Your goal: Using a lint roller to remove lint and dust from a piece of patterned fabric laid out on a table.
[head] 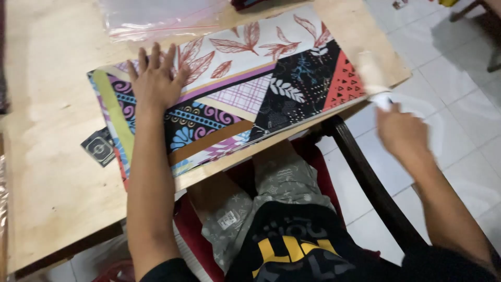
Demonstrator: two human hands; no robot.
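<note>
White floor tiles (pixel 459 78) and a light plywood table (pixel 47 156) fill the view from above. On the table lies a folded patterned cloth (pixel 250 94), with red leaves, purple swirls and a black and coral part, and it reaches across the table toward its right edge. The left hand (pixel 154 78) lies flat on the left part of the cloth, fingers spread, holding nothing. The right hand (pixel 402 130) is beyond the table's right corner, over the floor, and it is closed around a white, blurred thing (pixel 383 99); what it is I cannot tell. A clear plastic bag (pixel 156 18) lies at the far edge of the table. A small black tag (pixel 99 148) sticks out beside the cloth's left end. A dark chair arm (pixel 365 172) stands under the table edge.
</note>
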